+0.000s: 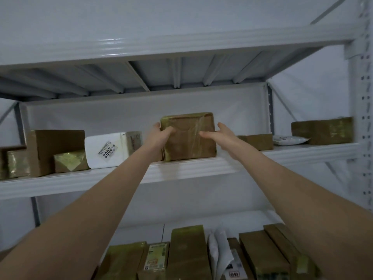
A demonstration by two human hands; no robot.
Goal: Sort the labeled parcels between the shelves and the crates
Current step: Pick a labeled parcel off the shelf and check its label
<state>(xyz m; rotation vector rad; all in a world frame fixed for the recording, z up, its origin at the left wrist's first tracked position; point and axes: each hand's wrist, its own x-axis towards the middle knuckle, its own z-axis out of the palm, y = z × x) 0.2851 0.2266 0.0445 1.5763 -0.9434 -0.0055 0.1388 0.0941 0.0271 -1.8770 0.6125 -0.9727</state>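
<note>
A brown cardboard parcel [189, 138] wrapped in clear tape stands upright on the upper shelf [181, 168], near its front edge. My left hand [161, 134] grips the parcel's left edge, thumb across its front. My right hand [222, 134] hovers at the parcel's right side with fingers spread, just off its face. Both bare forearms reach up from below.
Left of the parcel sit a white box labelled 2002 [105, 150], a small taped parcel [70, 160] and a tall brown box [54, 148]. Right lie a flat brown box [256, 141], a white mailer [288, 140] and a taped box [323, 130]. The lower shelf holds several parcels [187, 253].
</note>
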